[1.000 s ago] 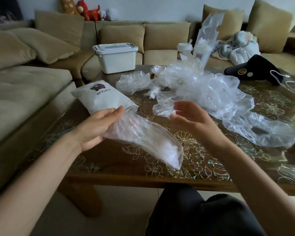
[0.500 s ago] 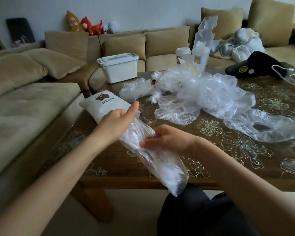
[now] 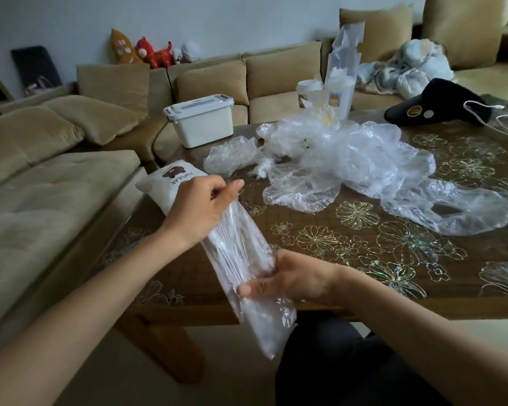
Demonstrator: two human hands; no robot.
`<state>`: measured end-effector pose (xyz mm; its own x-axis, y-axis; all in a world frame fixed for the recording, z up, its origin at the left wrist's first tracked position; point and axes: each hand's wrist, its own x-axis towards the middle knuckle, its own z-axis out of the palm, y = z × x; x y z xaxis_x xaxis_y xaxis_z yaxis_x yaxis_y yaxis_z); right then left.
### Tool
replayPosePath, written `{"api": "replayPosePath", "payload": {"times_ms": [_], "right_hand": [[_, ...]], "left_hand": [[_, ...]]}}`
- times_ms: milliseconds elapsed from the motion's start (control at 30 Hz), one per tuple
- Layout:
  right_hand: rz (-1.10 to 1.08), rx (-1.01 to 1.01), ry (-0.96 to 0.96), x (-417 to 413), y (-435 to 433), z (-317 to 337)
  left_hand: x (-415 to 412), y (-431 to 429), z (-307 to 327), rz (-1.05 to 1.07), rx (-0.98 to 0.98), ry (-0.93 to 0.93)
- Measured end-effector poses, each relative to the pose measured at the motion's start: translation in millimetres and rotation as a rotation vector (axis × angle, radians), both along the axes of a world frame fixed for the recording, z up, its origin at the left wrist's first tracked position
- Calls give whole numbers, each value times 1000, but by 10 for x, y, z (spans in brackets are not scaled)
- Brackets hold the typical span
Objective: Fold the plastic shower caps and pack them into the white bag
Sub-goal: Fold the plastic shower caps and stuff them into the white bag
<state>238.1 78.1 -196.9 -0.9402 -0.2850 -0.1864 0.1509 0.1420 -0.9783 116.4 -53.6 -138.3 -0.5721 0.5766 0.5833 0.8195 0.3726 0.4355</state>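
Gripping one long, gathered shower cap w/ both hands. Left hand is curled round the top end, thumb + fingers closed on the plastic. Right hand is wrapped round it lower down, thumb across the front. The cap is pulled into a narrow strip, tilted and held in the air. Its top end is up by the white bag; its bottom end hangs past the near edge of the bench, over the person's dark-clad lap.

White bag lies flat at the bench's left edge, partly behind the left hand. Print reads "POPULAR" w/ a small brown bear figure. Can't tell if its mouth is open.

Pile of loose caps sits mid-bench: clear crumpled plastic, spread wide. A smaller crumpled cap lies at its left side, and a flatter one trails off to the right. All are apart from both hands.

Behind the pile stand a paper cup and a tall clear packet, both upright. A black item lies at the bench's far right. A white lidded box sits by the far-left corner; can't tell whether it's on the bench or the sofa seat. Plush toys sit on the sofa back, and a pale bundled blanket lies on the sofa at right. Bench top has a gold flower pattern.
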Motion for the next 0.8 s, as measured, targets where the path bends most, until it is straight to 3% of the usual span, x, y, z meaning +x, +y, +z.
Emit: {"api": "replayPosePath", "payload": {"times_ms": [233, 367, 400, 467, 534, 634, 700, 801], "right_hand": [[118, -11, -164, 158, 90, -208], [75, 383, -18, 104, 331, -72], [-3, 367, 34, 58, 387, 32], [-137, 146, 102, -59, 434, 272], [-115, 41, 120, -219, 420, 446], [-100, 118, 172, -418, 348, 531], [-214, 181, 233, -513, 365, 502], [-375, 89, 287, -614, 475, 482]], "left_hand": [[-298, -106, 91, 89, 14, -36], [-377, -107, 202, 89, -17, -67], [-372, -72, 234, 52, -43, -70], [-327, 26, 286, -54, -103, -97], [-269, 138, 297, -141, -164, -140], [-222, 279, 258, -185, -219, -148], [-271, 336, 227, -188, -185, -164], [-413, 304, 219, -190, -47, -456]]}}
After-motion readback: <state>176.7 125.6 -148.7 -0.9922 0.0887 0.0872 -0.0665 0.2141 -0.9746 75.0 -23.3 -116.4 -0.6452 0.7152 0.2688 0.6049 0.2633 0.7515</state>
